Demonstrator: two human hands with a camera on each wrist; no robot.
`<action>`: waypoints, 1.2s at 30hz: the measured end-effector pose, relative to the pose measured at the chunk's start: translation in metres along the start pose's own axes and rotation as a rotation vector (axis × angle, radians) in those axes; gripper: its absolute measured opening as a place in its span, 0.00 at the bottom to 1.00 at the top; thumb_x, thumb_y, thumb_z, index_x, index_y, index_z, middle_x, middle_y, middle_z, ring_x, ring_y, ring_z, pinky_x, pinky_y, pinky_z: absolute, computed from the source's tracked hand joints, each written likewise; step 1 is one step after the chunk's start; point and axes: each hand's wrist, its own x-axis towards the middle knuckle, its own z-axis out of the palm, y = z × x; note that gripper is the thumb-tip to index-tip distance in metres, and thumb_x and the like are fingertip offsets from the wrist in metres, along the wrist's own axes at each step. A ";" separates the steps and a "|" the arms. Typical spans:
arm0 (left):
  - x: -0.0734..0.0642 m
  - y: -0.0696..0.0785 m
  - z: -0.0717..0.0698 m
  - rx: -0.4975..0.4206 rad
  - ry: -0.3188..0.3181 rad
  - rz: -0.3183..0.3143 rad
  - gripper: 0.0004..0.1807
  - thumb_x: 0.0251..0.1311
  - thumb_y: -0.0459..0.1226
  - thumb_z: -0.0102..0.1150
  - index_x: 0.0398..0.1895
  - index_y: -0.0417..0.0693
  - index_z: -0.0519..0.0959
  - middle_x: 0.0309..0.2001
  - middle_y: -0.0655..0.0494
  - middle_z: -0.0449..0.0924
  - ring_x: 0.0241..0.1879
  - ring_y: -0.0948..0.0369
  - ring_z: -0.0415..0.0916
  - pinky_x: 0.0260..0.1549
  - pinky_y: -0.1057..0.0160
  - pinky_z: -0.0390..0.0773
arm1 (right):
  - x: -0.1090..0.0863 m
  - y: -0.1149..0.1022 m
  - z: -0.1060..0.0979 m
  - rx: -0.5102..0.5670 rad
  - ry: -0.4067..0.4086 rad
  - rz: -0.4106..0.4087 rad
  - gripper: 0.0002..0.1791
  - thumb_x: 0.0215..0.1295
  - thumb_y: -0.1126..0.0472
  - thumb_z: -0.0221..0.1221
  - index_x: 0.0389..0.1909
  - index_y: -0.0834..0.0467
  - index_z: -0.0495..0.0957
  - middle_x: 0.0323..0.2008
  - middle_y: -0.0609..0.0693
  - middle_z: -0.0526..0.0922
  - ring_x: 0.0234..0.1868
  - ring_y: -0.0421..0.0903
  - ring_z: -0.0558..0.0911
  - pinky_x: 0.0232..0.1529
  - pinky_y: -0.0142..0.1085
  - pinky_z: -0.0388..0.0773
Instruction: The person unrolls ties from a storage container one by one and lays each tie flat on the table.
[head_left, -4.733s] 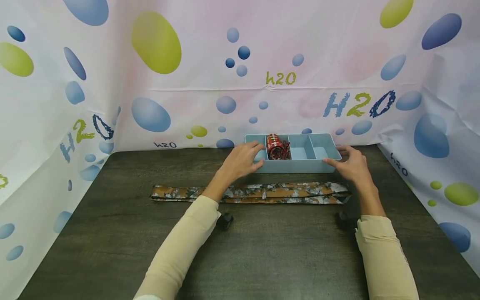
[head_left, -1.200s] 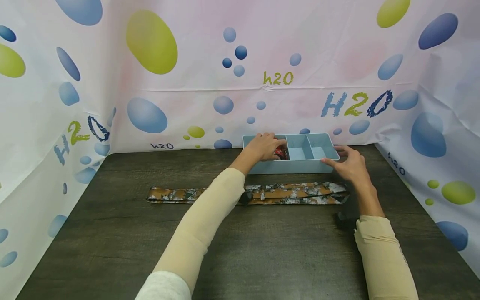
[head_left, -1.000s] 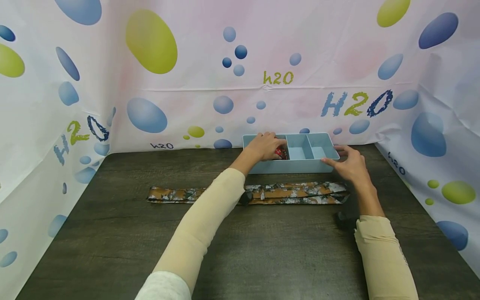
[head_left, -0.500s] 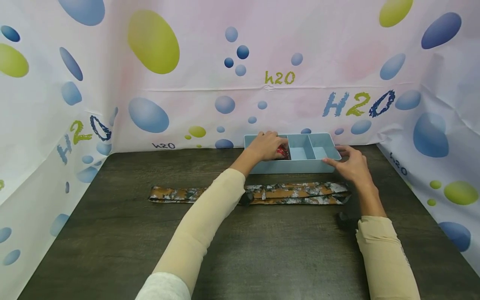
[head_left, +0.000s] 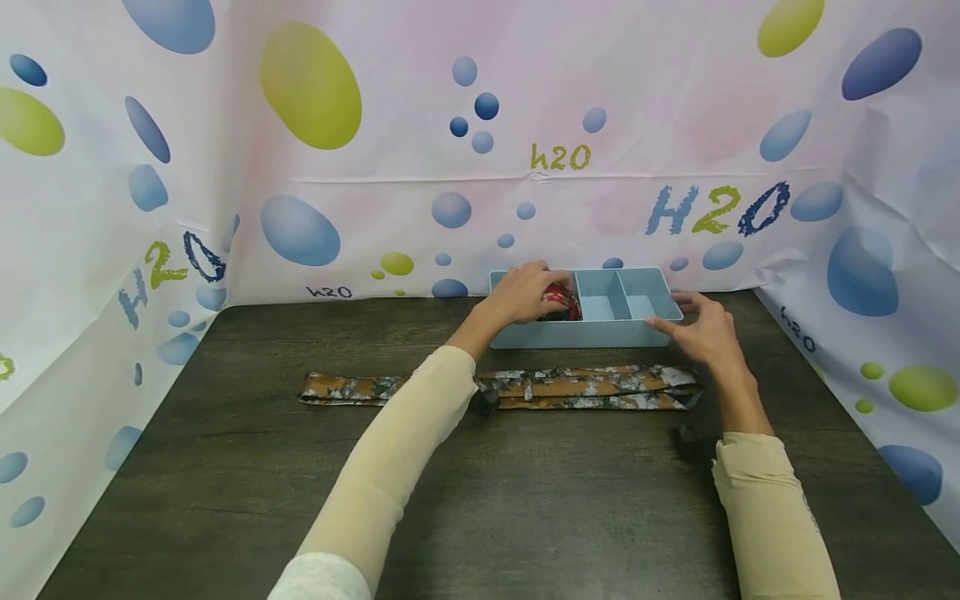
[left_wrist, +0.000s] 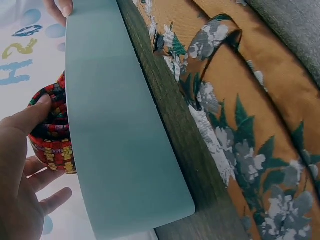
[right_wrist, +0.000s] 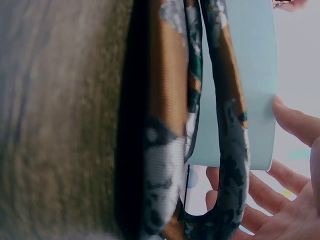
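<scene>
In the head view a light blue divided box [head_left: 592,335] stands at the back of the table. A rolled red patterned necktie [head_left: 558,304] sits in its second compartment from the left. My left hand [head_left: 521,293] reaches over the left end and holds the roll; in the left wrist view the thumb lies on the roll [left_wrist: 55,147], with fingers on its other side. At the box's right end, my right hand [head_left: 703,333] grips the corner, thumb at the front rim and fingers behind. A folded orange floral necktie [head_left: 585,387] lies flat in front of the box.
Behind the box, a white sheet [head_left: 390,167] with coloured spots and lettering hangs along the dark wooden table [head_left: 570,500]. A small dark object [head_left: 483,402] shows by the left forearm, its kind unclear. The two right compartments [head_left: 622,296] hold nothing visible.
My left hand has gone from the box's left end onto the rolled necktie. Over the last half second it has shifted slightly left, showing more of the roll. The right hand keeps its place.
</scene>
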 end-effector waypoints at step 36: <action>-0.022 -0.010 -0.005 -0.336 0.275 -0.044 0.17 0.71 0.42 0.66 0.60 0.49 0.81 0.57 0.48 0.78 0.56 0.52 0.76 0.56 0.51 0.77 | 0.001 0.001 0.000 -0.003 -0.008 0.015 0.45 0.71 0.45 0.65 0.74 0.73 0.63 0.66 0.79 0.68 0.65 0.77 0.69 0.60 0.70 0.70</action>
